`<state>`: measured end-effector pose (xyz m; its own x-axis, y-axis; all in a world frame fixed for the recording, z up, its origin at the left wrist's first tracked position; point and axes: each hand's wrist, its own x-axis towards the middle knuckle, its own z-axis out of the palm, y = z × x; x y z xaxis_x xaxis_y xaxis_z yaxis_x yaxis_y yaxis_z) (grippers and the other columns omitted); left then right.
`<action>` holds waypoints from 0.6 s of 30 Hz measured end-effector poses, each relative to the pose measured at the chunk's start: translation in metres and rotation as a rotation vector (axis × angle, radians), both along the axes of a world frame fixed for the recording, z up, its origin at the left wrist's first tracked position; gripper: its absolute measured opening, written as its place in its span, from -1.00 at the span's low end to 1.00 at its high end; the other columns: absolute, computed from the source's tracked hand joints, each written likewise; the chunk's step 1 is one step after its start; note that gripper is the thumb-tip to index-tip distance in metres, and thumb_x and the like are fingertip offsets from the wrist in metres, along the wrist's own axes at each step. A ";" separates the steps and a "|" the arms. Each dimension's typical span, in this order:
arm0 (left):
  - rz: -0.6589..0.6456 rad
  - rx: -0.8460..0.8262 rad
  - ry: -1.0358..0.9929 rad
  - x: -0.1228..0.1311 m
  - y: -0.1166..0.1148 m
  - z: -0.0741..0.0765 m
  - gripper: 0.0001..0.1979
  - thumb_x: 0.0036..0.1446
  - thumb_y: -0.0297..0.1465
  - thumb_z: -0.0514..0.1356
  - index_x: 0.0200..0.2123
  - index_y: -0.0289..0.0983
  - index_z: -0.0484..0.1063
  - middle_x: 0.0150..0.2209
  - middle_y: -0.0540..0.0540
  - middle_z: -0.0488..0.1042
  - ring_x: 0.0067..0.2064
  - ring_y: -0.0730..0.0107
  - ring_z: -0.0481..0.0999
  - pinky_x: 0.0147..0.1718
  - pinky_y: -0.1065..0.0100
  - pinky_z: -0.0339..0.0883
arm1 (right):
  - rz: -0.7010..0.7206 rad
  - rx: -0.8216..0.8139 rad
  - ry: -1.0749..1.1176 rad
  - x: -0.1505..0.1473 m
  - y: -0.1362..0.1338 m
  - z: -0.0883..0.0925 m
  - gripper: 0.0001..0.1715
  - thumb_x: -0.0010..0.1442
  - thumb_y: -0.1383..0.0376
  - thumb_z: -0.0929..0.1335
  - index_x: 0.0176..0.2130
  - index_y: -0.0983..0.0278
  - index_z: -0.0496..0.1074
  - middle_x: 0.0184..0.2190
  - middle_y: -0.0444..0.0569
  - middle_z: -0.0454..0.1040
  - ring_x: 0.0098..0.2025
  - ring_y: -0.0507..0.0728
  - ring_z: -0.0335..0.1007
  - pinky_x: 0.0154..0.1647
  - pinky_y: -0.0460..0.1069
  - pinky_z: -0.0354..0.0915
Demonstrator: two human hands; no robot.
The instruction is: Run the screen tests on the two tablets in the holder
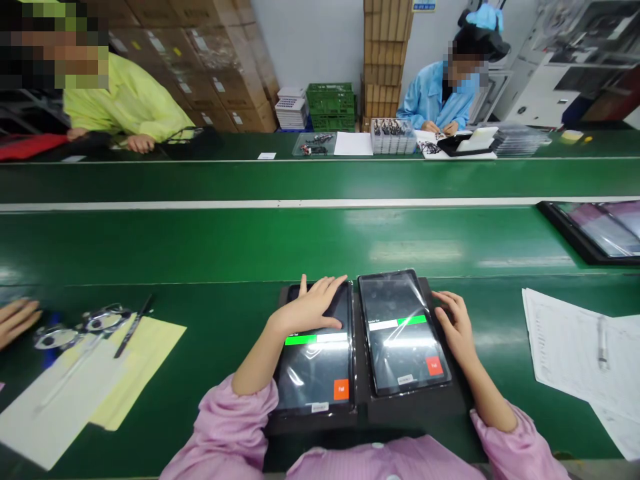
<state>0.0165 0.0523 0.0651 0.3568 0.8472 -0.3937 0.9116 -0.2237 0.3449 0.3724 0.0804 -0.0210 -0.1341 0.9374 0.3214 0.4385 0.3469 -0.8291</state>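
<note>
Left hand [310,308] lies flat, fingers spread on the left tablet [316,363]; right hand [453,323] has fingers curled against the right tablet [403,333] edge. Both probably stiff, slick, fragile glass, so grab the side edges.

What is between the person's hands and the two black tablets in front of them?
Nothing visible. The left hand lies flat on the left black tablet's screen, and the right hand touches the right black tablet's edge.
</note>
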 end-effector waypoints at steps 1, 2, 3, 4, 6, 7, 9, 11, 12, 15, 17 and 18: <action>0.002 0.000 -0.007 0.001 0.001 0.000 -0.07 0.16 -0.19 0.27 0.39 -0.11 -0.28 0.42 -0.42 -0.08 0.45 -0.10 -0.17 0.24 -0.41 -0.56 | 0.000 -0.052 0.027 0.000 0.002 -0.003 -0.51 0.32 -0.07 0.28 0.03 0.14 0.51 -0.03 0.09 0.36 0.03 0.31 0.32 0.02 0.21 0.35; -0.004 0.002 -0.011 0.003 0.003 -0.001 -0.16 0.17 -0.24 0.28 0.37 -0.09 -0.15 0.42 -0.41 -0.07 0.45 -0.08 -0.18 0.24 -0.41 -0.56 | 0.010 -0.093 0.046 0.000 0.005 -0.007 -0.51 0.29 -0.08 0.30 0.01 0.14 0.52 -0.04 0.08 0.37 0.02 0.30 0.34 0.00 0.19 0.37; -0.018 0.004 -0.016 0.005 0.004 -0.002 -0.25 0.17 -0.28 0.29 0.32 -0.08 -0.02 0.42 -0.39 -0.07 0.45 -0.08 -0.20 0.24 -0.41 -0.55 | 0.023 -0.125 0.060 -0.001 0.007 -0.010 -0.52 0.27 -0.08 0.32 -0.01 0.14 0.53 -0.05 0.07 0.38 0.01 0.29 0.34 -0.01 0.17 0.38; -0.034 0.005 -0.023 0.007 0.004 -0.003 -0.34 0.16 -0.32 0.30 0.26 -0.05 0.10 0.43 -0.36 -0.09 0.46 -0.08 -0.23 0.24 -0.41 -0.53 | 0.033 -0.147 0.068 -0.001 0.009 -0.012 -0.53 0.25 -0.08 0.33 -0.03 0.14 0.55 -0.06 0.07 0.38 0.01 0.29 0.35 0.00 0.17 0.39; -0.053 0.002 -0.037 0.010 0.005 -0.006 -0.50 0.15 -0.39 0.31 0.13 -0.03 0.27 0.45 -0.28 -0.14 0.46 -0.12 -0.29 0.24 -0.43 -0.51 | 0.039 -0.174 0.077 -0.001 0.012 -0.015 -0.53 0.22 -0.08 0.36 -0.05 0.14 0.56 -0.07 0.06 0.38 0.01 0.29 0.36 0.00 0.17 0.39; -0.056 -0.004 -0.041 0.011 0.006 -0.006 -0.54 0.15 -0.41 0.32 0.09 -0.02 0.32 0.46 -0.25 -0.17 0.46 -0.13 -0.32 0.24 -0.43 -0.50 | 0.041 -0.183 0.081 -0.001 0.012 -0.016 -0.54 0.21 -0.08 0.36 -0.05 0.14 0.56 -0.07 0.06 0.38 0.00 0.29 0.36 -0.01 0.17 0.39; -0.054 -0.035 -0.050 0.012 0.006 -0.005 -0.53 0.13 -0.44 0.32 0.08 -0.02 0.34 0.46 -0.25 -0.23 0.45 -0.14 -0.38 0.24 -0.42 -0.52 | 0.043 -0.187 0.084 -0.001 0.012 -0.016 -0.55 0.21 -0.06 0.37 -0.04 0.13 0.55 -0.07 0.05 0.38 -0.01 0.28 0.36 -0.01 0.17 0.39; -0.065 -0.082 -0.075 0.012 0.005 -0.002 -0.41 0.09 -0.40 0.37 0.16 -0.03 0.27 0.46 -0.31 -0.29 0.45 -0.14 -0.44 0.25 -0.40 -0.53 | 0.044 -0.183 0.085 0.000 0.012 -0.016 -0.56 0.22 -0.03 0.37 -0.02 0.13 0.53 -0.06 0.05 0.38 -0.01 0.27 0.36 -0.01 0.17 0.39; -0.076 -0.102 -0.088 0.011 0.005 -0.001 -0.31 0.04 -0.36 0.40 0.20 -0.03 0.21 0.46 -0.35 -0.32 0.44 -0.15 -0.47 0.24 -0.40 -0.55 | 0.045 -0.183 0.085 0.001 0.012 -0.015 -0.56 0.22 -0.02 0.37 -0.01 0.12 0.52 -0.06 0.04 0.38 -0.02 0.27 0.36 -0.01 0.17 0.38; -0.092 -0.102 -0.082 0.009 0.005 0.002 -0.05 -0.12 -0.29 0.49 0.28 -0.08 0.08 0.44 -0.44 -0.40 0.43 -0.20 -0.49 0.20 -0.43 -0.64 | 0.047 -0.184 0.079 0.001 0.011 -0.014 -0.56 0.22 -0.02 0.37 0.00 0.13 0.51 -0.07 0.04 0.38 -0.02 0.26 0.36 -0.02 0.17 0.39; -0.085 -0.098 -0.068 0.008 0.005 0.004 -0.02 -0.14 -0.30 0.50 0.28 -0.10 0.06 0.44 -0.46 -0.40 0.44 -0.20 -0.48 0.20 -0.43 -0.66 | 0.045 -0.183 0.074 0.001 0.011 -0.014 -0.55 0.22 -0.03 0.37 0.00 0.13 0.51 -0.07 0.04 0.38 -0.02 0.26 0.36 -0.02 0.17 0.39; -0.083 -0.106 -0.073 0.007 0.005 0.005 -0.05 -0.10 -0.30 0.48 0.29 -0.09 0.05 0.44 -0.45 -0.38 0.44 -0.17 -0.47 0.20 -0.42 -0.64 | 0.045 -0.184 0.072 0.001 0.011 -0.013 -0.54 0.22 -0.03 0.37 0.01 0.13 0.51 -0.06 0.04 0.38 -0.02 0.26 0.36 -0.02 0.17 0.39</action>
